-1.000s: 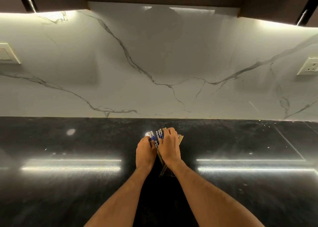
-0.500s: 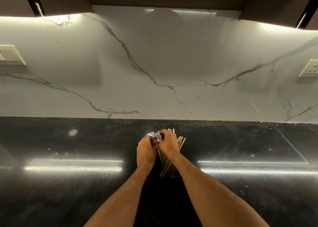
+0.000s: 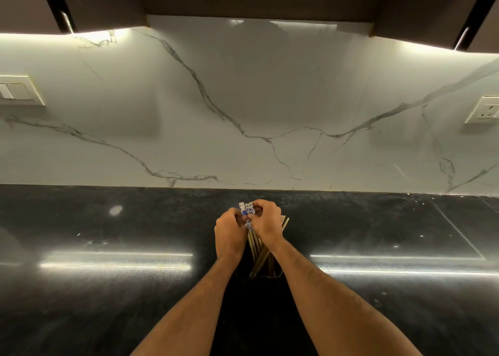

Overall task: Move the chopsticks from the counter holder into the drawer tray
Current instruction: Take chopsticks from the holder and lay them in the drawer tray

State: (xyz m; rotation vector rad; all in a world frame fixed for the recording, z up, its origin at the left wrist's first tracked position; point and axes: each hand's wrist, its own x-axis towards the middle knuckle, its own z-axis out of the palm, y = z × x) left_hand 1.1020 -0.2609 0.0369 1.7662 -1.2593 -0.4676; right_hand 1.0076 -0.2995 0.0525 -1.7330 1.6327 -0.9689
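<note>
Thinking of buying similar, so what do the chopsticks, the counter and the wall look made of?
Chopsticks: pale bamboo or wood, blue-and-white patterned tops, possibly ceramic. Counter: polished black stone, mirror glare. Wall: white grey-veined marble or lookalike, soft sheen.

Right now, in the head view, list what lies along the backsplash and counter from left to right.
Switch plate → left hand → chopsticks → right hand → wall socket.
</note>
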